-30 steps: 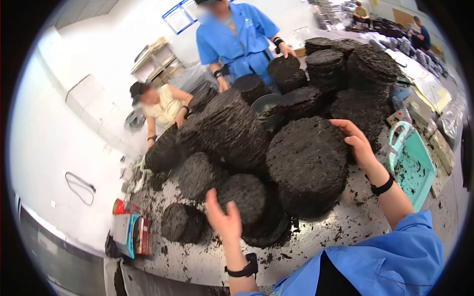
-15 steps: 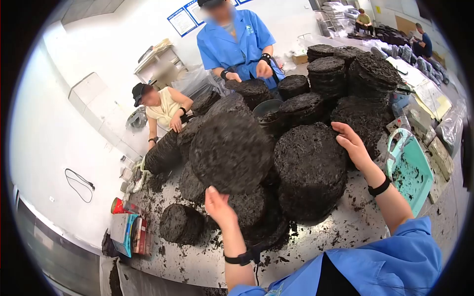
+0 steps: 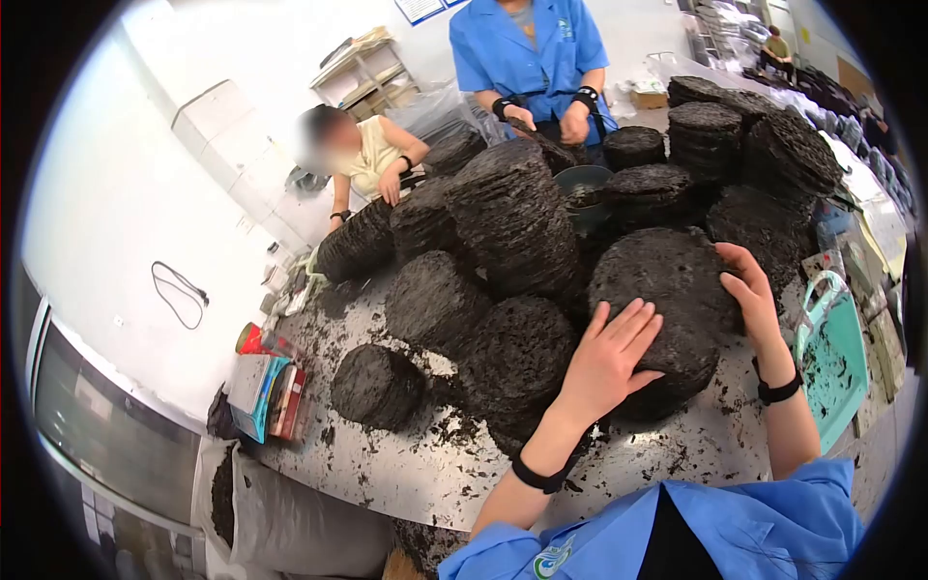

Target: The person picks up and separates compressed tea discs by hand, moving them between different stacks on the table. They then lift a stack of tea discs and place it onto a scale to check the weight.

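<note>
A stack of round, black, rough-textured sheets, resembling dried seaweed, stands in front of me on the metal table. My left hand lies against the stack's near left side and top edge, fingers stretched out and thumb apart. At the far right rim is my right hand, its fingers slightly bent and spread along the edge. Neither hand is closed round anything. Left of this stack stand another black stack and a lower black stack. Behind them rises a tall leaning stack.
A small round black stack sits near the table's left part. Dark crumbs litter the metal table. A turquoise basket is beyond my right arm. Across the table, one co-worker in blue handles a dark piece; another co-worker touches a stack.
The round black disc my left hand held in the air no longer hangs there. My left hand has moved right, onto the stack by my right hand. The view has shifted.
</note>
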### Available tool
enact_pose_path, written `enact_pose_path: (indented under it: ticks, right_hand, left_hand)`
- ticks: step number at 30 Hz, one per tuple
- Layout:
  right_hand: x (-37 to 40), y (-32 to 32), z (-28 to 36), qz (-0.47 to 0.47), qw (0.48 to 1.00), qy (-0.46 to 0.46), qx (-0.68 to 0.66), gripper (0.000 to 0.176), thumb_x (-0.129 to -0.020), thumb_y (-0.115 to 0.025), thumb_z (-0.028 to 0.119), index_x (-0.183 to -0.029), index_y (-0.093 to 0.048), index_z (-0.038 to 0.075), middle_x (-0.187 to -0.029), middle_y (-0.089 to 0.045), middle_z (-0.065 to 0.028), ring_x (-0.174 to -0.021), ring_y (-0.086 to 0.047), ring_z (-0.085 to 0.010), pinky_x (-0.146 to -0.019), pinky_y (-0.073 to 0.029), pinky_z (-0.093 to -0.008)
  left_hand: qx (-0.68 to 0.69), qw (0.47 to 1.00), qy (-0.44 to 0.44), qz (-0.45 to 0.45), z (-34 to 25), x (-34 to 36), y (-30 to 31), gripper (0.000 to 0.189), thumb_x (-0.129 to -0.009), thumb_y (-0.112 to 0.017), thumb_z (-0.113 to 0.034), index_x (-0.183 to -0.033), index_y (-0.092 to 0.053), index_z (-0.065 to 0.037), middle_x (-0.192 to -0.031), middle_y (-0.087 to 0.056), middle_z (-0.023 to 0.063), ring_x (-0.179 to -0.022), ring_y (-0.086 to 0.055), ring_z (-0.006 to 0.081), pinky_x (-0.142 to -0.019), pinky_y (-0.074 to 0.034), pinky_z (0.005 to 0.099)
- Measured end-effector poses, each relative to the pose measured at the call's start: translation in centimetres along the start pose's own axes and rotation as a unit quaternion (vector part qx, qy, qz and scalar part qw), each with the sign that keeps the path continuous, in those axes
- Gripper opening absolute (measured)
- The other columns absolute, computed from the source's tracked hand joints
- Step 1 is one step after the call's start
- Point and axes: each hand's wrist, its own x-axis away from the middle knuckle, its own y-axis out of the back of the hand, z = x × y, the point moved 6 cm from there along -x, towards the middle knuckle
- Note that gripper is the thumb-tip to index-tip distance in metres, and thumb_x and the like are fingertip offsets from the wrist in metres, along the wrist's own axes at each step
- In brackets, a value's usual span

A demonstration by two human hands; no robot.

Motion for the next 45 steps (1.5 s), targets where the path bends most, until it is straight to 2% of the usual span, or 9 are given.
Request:
enact_pose_path:
  ticks: [7, 15, 19, 30, 34, 35, 39, 43, 45]
  right_hand:
    - [-0.3, 0.1, -2.8, 0.036, 0.973, -0.017, -0.229, 0.056, -0.088, -0.047, 0.025, -0.138, -0.043, 0.000, -0.137, -0.051, -0.0106, -0.131, -0.043, -0.0214, -0.109, -0.029, -0.0338]
    - [0.4, 0.2, -1.5, 0.021, 0.994, 0.016, -0.108, 0.053, -0.086, -0.050, 0.006, -0.139, -0.043, 0.003, -0.145, -0.043, -0.0101, -0.139, -0.034, -0.0236, -0.115, -0.022, -0.0361]
    - [1.2, 0.1, -2.4, -0.033, 0.995, -0.097, -0.019, 0.051, -0.091, -0.053, 0.012, -0.141, -0.042, 0.005, -0.142, -0.045, -0.0063, -0.133, -0.038, -0.0195, -0.111, -0.027, -0.0334]
    - [0.9, 0.2, -2.5, -0.006, 0.981, -0.045, -0.191, 0.057, -0.086, -0.044, 0.016, -0.141, -0.044, 0.002, -0.141, -0.047, -0.0085, -0.131, -0.041, -0.0192, -0.109, -0.028, -0.0317]
    - [1.4, -0.1, -2.8, 0.012, 0.990, -0.037, -0.133, 0.060, -0.080, -0.044, 0.007, -0.139, -0.046, 0.002, -0.142, -0.047, -0.0067, -0.135, -0.037, -0.0198, -0.114, -0.021, -0.0327]
    - [1.6, -0.5, -2.1, 0.004, 0.996, -0.021, -0.086, 0.059, -0.079, -0.046, 0.006, -0.138, -0.047, 0.003, -0.142, -0.047, -0.0065, -0.135, -0.037, -0.0197, -0.114, -0.021, -0.0328]
    - [1.7, 0.0, -3.4, -0.023, 0.992, -0.035, -0.115, 0.055, -0.083, -0.050, 0.007, -0.138, -0.047, 0.002, -0.142, -0.046, -0.0080, -0.135, -0.037, -0.0203, -0.113, -0.023, -0.0329]
    - [1.9, 0.6, -5.0, -0.028, 0.982, -0.112, -0.150, 0.053, -0.087, -0.051, 0.010, -0.139, -0.047, 0.002, -0.140, -0.048, -0.0098, -0.132, -0.040, -0.0206, -0.110, -0.027, -0.0321]
    - [1.9, 0.5, -5.3, -0.031, 0.987, -0.117, -0.104, 0.051, -0.089, -0.053, 0.011, -0.139, -0.048, 0.003, -0.138, -0.050, -0.0100, -0.129, -0.043, -0.0201, -0.108, -0.029, -0.0314]
  left_hand:
    - [0.146, 0.989, 0.022, -0.009, 2.5, -0.5, 1.2, 0.059, -0.079, -0.072, -0.017, -0.135, -0.053, -0.009, -0.141, -0.051, 0.0119, -0.136, -0.042, 0.0287, -0.112, -0.031, 0.0444]
    - [0.378, 0.734, 0.420, -0.378, 15.3, 12.2, 5.6, 0.047, -0.103, -0.045, -0.034, -0.124, -0.051, 0.008, -0.122, -0.059, 0.0181, -0.108, -0.056, 0.0237, -0.097, -0.042, 0.0349]
    - [-0.102, 0.863, 0.376, -0.321, 12.0, 13.3, 7.8, 0.051, -0.092, -0.060, -0.017, -0.134, -0.043, 0.005, -0.133, -0.051, 0.0231, -0.124, -0.049, 0.0345, -0.107, -0.034, 0.0399]
    - [0.047, 0.999, -0.019, -0.019, 0.5, 0.7, -1.6, 0.058, -0.078, -0.073, -0.017, -0.133, -0.055, -0.010, -0.141, -0.051, 0.0097, -0.132, -0.046, 0.0262, -0.111, -0.032, 0.0492]
    - [0.328, 0.915, 0.150, -0.180, 4.2, 1.8, 1.2, 0.038, -0.087, -0.059, -0.006, -0.125, -0.060, -0.001, -0.130, -0.060, 0.0140, -0.125, -0.054, 0.0274, -0.108, -0.036, 0.0392]
    - [0.132, 0.921, 0.272, -0.243, 6.9, 4.2, 1.7, 0.031, -0.097, -0.050, -0.020, -0.115, -0.063, 0.002, -0.106, -0.069, 0.0124, -0.089, -0.066, 0.0210, -0.080, -0.052, 0.0339]
    - [0.398, 0.668, 0.400, -0.485, 12.4, 9.5, 4.9, 0.043, -0.100, -0.050, -0.038, -0.106, -0.061, 0.004, -0.095, -0.068, 0.0068, -0.085, -0.064, 0.0176, -0.076, -0.051, 0.0326]
    - [0.366, 0.679, 0.477, -0.422, 17.5, 17.5, 4.4, 0.047, -0.098, -0.056, -0.032, -0.125, -0.052, 0.006, -0.130, -0.054, 0.0177, -0.117, -0.054, 0.0257, -0.098, -0.044, 0.0361]
    - [-0.110, 0.837, 0.417, -0.335, 12.9, 15.5, 7.0, 0.050, -0.094, -0.059, -0.022, -0.133, -0.045, 0.005, -0.138, -0.046, 0.0220, -0.129, -0.044, 0.0327, -0.106, -0.036, 0.0410]
